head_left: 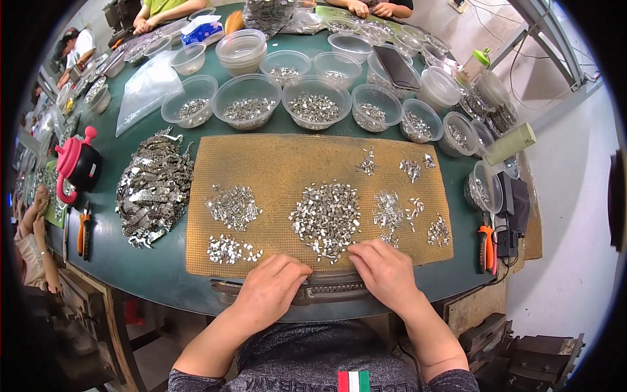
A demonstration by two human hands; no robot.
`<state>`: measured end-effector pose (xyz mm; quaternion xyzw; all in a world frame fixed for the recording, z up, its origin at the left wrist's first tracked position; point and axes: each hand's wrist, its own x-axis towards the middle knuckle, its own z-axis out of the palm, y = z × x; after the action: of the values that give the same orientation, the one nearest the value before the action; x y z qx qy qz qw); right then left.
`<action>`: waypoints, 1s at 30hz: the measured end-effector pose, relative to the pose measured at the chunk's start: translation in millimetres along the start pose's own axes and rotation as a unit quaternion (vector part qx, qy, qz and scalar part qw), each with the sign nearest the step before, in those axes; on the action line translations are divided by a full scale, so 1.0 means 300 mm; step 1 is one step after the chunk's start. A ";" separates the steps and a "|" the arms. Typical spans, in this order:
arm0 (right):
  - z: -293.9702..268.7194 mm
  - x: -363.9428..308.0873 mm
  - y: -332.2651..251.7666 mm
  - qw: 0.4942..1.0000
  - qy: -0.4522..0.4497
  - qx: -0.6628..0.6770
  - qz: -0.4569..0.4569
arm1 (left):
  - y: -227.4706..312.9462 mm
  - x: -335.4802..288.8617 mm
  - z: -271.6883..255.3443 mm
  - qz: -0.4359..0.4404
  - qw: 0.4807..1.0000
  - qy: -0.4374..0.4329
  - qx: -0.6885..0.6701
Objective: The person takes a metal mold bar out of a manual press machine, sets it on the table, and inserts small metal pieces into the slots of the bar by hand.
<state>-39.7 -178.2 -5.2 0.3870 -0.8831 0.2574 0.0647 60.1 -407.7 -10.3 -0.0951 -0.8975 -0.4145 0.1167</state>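
My left hand is at the front edge of a tan textured mat. Its fingers are pressed together, and whatever they hold is too small to make out. On the other side, my right hand has thumb and fingertips pinched beside the lower edge of a large pile of small silvery metal pieces; anything in the pinch is hidden. Between and below both hands lies a long dark metal bar with a row of small pieces along it. Smaller piles of metal bits surround the central one.
Clear plastic bowls of metal pieces line the mat's far side. Left of it sit a heap of metal strips, a pink-and-black mug and orange-handled pliers. More pliers lie right. Other people's hands work across the table.
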 end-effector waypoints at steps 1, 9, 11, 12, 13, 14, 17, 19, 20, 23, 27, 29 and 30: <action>0.005 0.006 -0.003 1.000 -0.004 -0.012 0.004 | 0.000 0.000 0.002 -0.008 1.000 0.005 -0.009; 0.027 0.032 0.001 0.996 -0.031 -0.076 -0.033 | 0.006 0.003 0.006 0.005 1.000 0.000 -0.014; 0.026 0.034 0.004 0.996 -0.035 -0.076 -0.039 | 0.008 0.002 0.007 0.009 1.000 -0.002 -0.010; 0.026 0.034 0.006 0.997 -0.027 -0.063 -0.039 | 0.007 0.001 0.008 0.006 1.000 -0.003 -0.008; 0.025 0.033 0.009 0.998 -0.018 -0.051 -0.039 | 0.005 -0.001 0.009 0.003 1.000 -0.004 -0.006; 0.020 0.031 0.008 0.998 -0.019 -0.050 -0.039 | 0.004 -0.003 0.010 0.002 1.000 -0.004 -0.006; -0.003 0.020 -0.004 0.998 -0.025 -0.035 -0.043 | 0.003 -0.008 0.012 -0.004 1.000 0.001 -0.019; -0.012 0.016 -0.010 0.996 -0.051 -0.054 -0.046 | 0.010 -0.012 0.015 -0.012 0.999 -0.007 -0.038; -0.014 0.016 -0.013 0.996 -0.051 -0.054 -0.045 | 0.014 -0.014 0.016 -0.013 0.999 -0.007 -0.038; -0.014 0.018 -0.020 0.993 -0.085 -0.076 -0.036 | 0.022 -0.021 0.023 -0.010 0.999 -0.039 -0.027; -0.010 0.016 -0.015 0.995 -0.065 -0.058 -0.051 | 0.024 -0.027 0.035 0.018 0.999 -0.032 -0.018; -0.007 0.013 -0.012 0.996 -0.057 -0.045 -0.051 | 0.026 -0.030 0.036 0.020 0.999 -0.031 -0.013; -0.005 0.012 -0.011 0.997 -0.054 -0.042 -0.046 | 0.027 -0.032 0.036 0.019 0.999 -0.027 -0.013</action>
<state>-40.0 -181.6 -1.6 0.4379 -0.8764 0.1954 0.0448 70.1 -395.0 -14.2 -0.1249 -0.8927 -0.4215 0.0991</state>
